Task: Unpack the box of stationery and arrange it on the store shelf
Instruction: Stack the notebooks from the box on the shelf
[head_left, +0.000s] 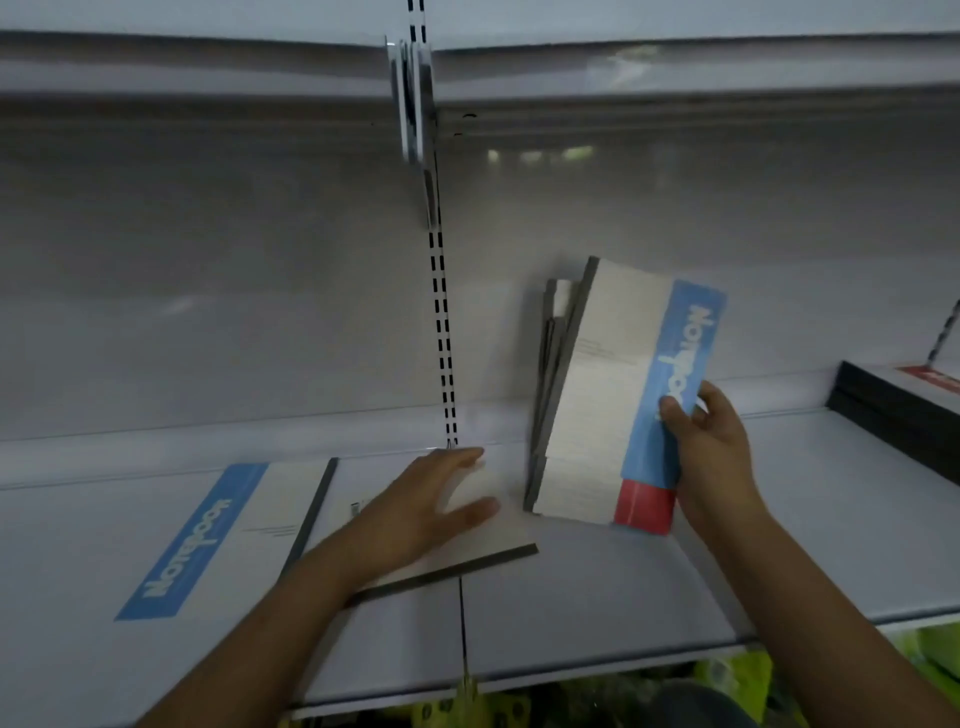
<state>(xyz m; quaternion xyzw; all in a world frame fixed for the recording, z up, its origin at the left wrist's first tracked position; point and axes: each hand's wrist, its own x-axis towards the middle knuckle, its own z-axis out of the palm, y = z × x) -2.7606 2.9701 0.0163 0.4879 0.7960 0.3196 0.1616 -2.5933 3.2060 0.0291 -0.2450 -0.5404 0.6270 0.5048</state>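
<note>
Smooth grey shelf (597, 597), right hand (711, 441) around upright flat notebooks (608, 395).

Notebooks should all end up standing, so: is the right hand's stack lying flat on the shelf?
No, the stack of notebooks stands upright, gripped by the right hand.

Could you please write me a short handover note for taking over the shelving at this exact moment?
Right hand: its grip holds an upright bundle of white notebooks with blue title bands, standing on the white metal shelf.
Left hand: open, fingers flat on a white notebook lying flat.
Another flat blue-banded notebook lies at the left; a dark stack sits far right.
Done: some notebooks are on the shelf.
Left: stand the flat ones with the bundle. The box is out of view.
</note>
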